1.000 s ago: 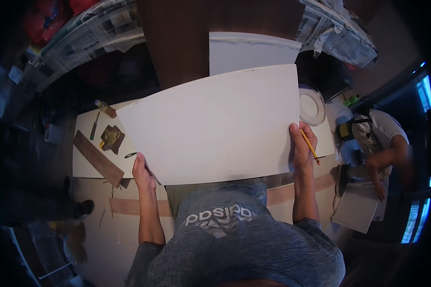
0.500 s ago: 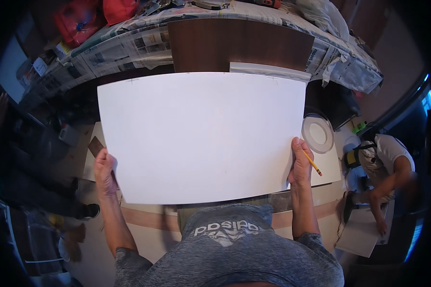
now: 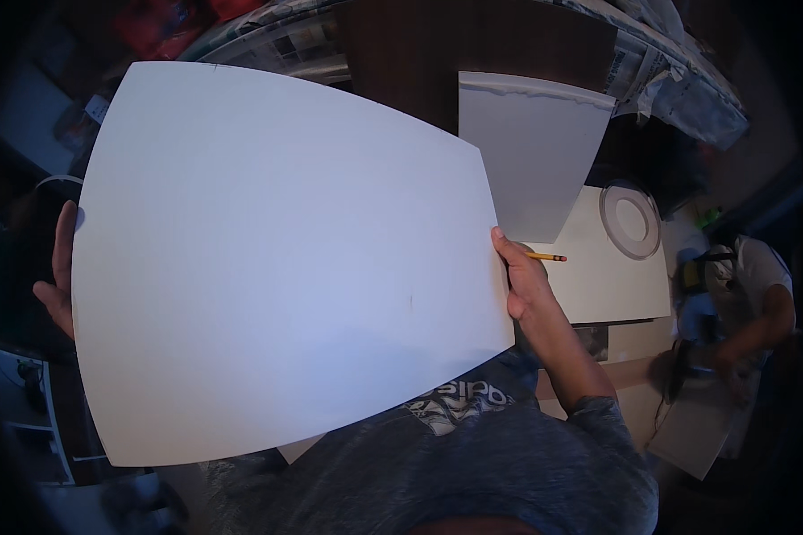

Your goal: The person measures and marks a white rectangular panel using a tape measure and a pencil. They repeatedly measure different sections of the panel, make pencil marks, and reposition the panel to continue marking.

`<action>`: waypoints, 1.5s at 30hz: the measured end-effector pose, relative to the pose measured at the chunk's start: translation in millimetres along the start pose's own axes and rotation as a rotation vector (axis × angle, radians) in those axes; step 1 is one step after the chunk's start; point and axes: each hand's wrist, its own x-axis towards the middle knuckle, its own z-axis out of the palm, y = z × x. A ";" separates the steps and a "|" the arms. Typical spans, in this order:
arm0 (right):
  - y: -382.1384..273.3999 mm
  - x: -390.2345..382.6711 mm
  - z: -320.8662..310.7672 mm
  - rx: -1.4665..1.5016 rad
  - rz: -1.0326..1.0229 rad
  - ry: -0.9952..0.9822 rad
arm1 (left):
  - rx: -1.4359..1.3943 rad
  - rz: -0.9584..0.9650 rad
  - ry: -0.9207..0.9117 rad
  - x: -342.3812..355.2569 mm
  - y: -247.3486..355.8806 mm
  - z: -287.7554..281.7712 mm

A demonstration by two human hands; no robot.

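Large white four-sided panel (image 3: 285,259), slantwise.
Your right hand (image 3: 526,278) grips its edge and a slim yellow pencil (image 3: 546,257); your left hand (image 3: 61,283), partly hidden: can't tell grip.

Grey T-shirt (image 3: 526,459): pale chest lettering above a striped emblem, upside down in view, partly covered by white board (image 3: 285,241). Newspaper (image 3: 629,67), upper right: dark print, mostly too small to read. Shirt lettering is clearest.
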 end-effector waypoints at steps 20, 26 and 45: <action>82.0 119.3 -66.5 -0.309 0.389 -0.234 | 0.763 0.465 -0.598 160.1 -100.1 22.5; 42.8 127.5 -141.0 -1.134 -0.558 0.310 | 1.073 0.528 0.370 176.0 -189.1 76.7; 80.5 115.8 -159.0 -1.572 -0.545 0.526 | 1.700 0.118 0.229 191.8 -319.0 73.1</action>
